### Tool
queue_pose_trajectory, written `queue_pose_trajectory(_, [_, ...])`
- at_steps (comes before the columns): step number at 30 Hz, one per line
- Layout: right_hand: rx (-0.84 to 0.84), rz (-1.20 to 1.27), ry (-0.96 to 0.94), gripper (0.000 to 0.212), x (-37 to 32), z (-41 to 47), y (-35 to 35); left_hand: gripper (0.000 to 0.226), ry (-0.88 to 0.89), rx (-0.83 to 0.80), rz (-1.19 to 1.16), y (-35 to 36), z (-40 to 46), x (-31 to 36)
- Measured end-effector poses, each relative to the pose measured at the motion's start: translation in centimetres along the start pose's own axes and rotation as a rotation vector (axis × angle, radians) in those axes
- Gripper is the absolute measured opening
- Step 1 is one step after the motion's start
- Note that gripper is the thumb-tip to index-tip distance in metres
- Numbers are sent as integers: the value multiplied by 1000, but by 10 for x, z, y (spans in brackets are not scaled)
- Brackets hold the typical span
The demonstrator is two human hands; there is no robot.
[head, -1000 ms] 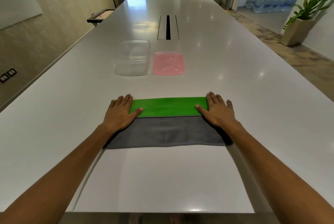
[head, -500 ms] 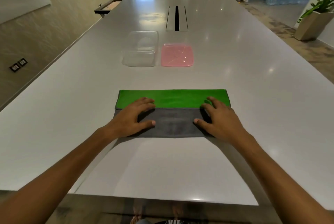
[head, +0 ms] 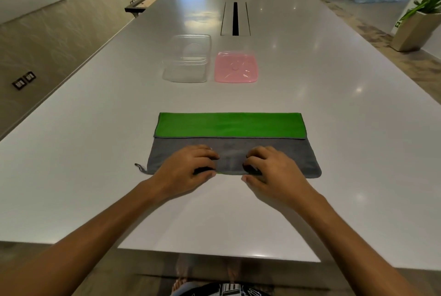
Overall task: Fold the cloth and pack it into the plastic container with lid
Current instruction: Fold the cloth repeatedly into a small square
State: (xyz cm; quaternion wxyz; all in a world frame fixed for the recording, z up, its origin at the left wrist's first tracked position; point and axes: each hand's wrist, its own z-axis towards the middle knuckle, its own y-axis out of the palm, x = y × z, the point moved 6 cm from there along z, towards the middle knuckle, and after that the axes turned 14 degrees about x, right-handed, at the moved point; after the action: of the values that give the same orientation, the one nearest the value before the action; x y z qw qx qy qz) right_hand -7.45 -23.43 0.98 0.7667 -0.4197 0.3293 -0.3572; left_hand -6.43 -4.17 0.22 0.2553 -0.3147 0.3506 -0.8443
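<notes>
Both hands, left [head: 185, 168] and right [head: 272, 169], pinch the cloth [head: 233, 150] at its near grey edge, fingers closed on it. Clear container [head: 187, 63] and pink lid [head: 235, 67] sit at twelve o'clock on the worktop [head: 334, 128].

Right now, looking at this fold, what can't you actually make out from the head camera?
- Near edge of the cloth: the left hand and right hand cover its middle, so how firmly the curled fingers pinch it cannot be told.
- Cloth's underside: hidden against the table; only a green sliver shows between the hands.
- Clear container: transparent, its floor washes into the tabletop.
- Pink lid: embossed markings too small to read.
</notes>
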Motion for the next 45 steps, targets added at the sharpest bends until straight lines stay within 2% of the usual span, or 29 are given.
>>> queue_pose_trajectory(5, [91,9,-35,15,3,-2,-5,19,-30,62,13,-8,-5,-2])
queue_pose_trajectory(10, [101,-14,-15,15,26,-6,-14,21,-80,77,18,-29,-18,-17])
queue_pose_trajectory(15, [122,-52,85,12,58,-12,-34,25,-152,89,22,-49,-31,-42])
queue_pose_trajectory(19, [153,15,191,14,91,-8,-49,23,-326,182,-94,-67,-27,-63])
queue_pose_trajectory(21, [163,92,298,7,108,-4,-52,7,-407,249,-131,-74,-21,-72])
queue_pose_trajectory(23, [183,166,399,5,123,0,-53,21,-536,332,-156,-77,-15,-84])
queue_pose_trajectory(25, [208,176,438,13,133,6,-53,29,-655,386,-228,-75,-11,-100])
queue_pose_trajectory(27, [219,175,477,17,141,12,-51,31,-721,425,-271,-73,-6,-114])
queue_pose_trajectory(30, [236,176,534,13,151,21,-46,25,-805,480,-305,-70,0,-129])
queue_pose_trajectory(33, [253,161,572,15,156,29,-41,29,-763,479,-207,-68,11,-131])
queue_pose_trajectory(38, [279,96,614,33,163,37,-35,23,-707,444,-68,-66,20,-135])
queue_pose_trajectory(42, [266,19,645,20,167,40,-33,9,-720,409,24,-68,19,-143])
queue_pose_trajectory(45, [275,-93,626,23,162,44,-34,15,-657,384,193,-72,22,-138])
